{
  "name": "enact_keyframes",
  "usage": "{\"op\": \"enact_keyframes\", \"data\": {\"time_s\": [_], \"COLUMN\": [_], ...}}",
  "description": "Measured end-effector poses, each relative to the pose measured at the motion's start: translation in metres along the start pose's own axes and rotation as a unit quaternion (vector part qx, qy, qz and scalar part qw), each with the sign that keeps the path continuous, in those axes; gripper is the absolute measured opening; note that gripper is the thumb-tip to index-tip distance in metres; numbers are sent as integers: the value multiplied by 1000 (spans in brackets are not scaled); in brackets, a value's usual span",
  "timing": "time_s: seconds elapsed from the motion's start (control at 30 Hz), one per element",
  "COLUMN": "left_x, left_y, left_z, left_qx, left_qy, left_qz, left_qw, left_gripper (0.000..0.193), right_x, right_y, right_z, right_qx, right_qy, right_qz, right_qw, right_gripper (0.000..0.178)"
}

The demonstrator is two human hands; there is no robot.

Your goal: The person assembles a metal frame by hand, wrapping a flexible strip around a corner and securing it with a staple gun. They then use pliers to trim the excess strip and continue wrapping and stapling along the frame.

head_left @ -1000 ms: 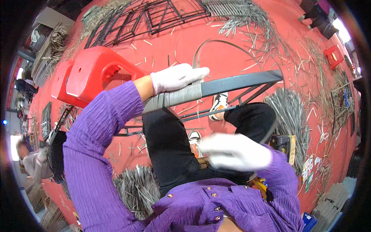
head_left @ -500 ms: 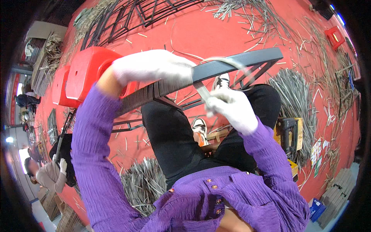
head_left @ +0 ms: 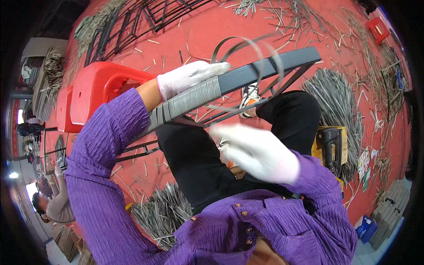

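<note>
A dark grey metal frame (head_left: 274, 64) slants across my lap, its left stretch wound closely with grey flat strip (head_left: 187, 101). My left hand (head_left: 192, 79), in a white knitted glove, grips the wound part, its fingers lying along the top edge by the last turns; its thumb is hidden. A loose loop of grey strip (head_left: 247, 39) arcs over the bare bar. Below the frame, close to my knees, my right hand (head_left: 260, 154) is gloved too and smeared by motion. Its fingers look curled, with a bit of strip showing at them.
Red plastic stools (head_left: 90, 90) stand at the left. Bundles of grey strips (head_left: 335, 101) lie on the red floor (head_left: 203, 33) at right, with another bundle (head_left: 163, 212) lower left. Black metal frames (head_left: 145, 17) lie at the back. A person (head_left: 59, 205) works far left.
My right hand has pulled away from the frame, down toward my body. The loose loop now stands higher over the bar. My left hand has shifted slightly right along the winding.
</note>
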State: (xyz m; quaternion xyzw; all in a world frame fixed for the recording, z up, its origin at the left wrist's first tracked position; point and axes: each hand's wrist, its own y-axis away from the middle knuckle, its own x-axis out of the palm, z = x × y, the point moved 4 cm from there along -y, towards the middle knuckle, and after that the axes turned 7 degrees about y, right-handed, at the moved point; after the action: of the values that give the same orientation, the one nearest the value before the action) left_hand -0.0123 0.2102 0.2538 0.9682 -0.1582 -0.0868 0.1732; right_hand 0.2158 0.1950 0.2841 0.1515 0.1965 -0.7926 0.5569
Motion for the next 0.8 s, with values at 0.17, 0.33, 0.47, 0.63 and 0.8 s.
{"op": "enact_keyframes", "data": {"time_s": [0.17, 0.33, 0.47, 0.63, 0.8], "left_x": [0, -7, 5, 54, 66], "left_y": [-23, -25, -1, 47, 29], "left_z": [30, 53, -18, -90, -75], "left_qx": [63, -68, 27, -51, 96], "left_qy": [-180, 62, -248, -314, -588], "left_qz": [64, 37, -11, -90, -225], "left_qw": [979, 995, 968, 944, 771], "left_gripper": [26, 22, 37, 51, 35], "right_x": [25, 9, -9, -20, -74], "right_y": [-44, -81, -64, 13, 35], "right_z": [-79, -98, -85, -21, 41], "right_qx": [105, 59, 65, 239, 11], "right_qy": [-140, -193, -104, -269, 16], "right_qz": [-239, -94, -39, -63, -130], "right_qw": [955, 975, 992, 931, 991], "right_gripper": [18, 21, 27, 14, 14]}}
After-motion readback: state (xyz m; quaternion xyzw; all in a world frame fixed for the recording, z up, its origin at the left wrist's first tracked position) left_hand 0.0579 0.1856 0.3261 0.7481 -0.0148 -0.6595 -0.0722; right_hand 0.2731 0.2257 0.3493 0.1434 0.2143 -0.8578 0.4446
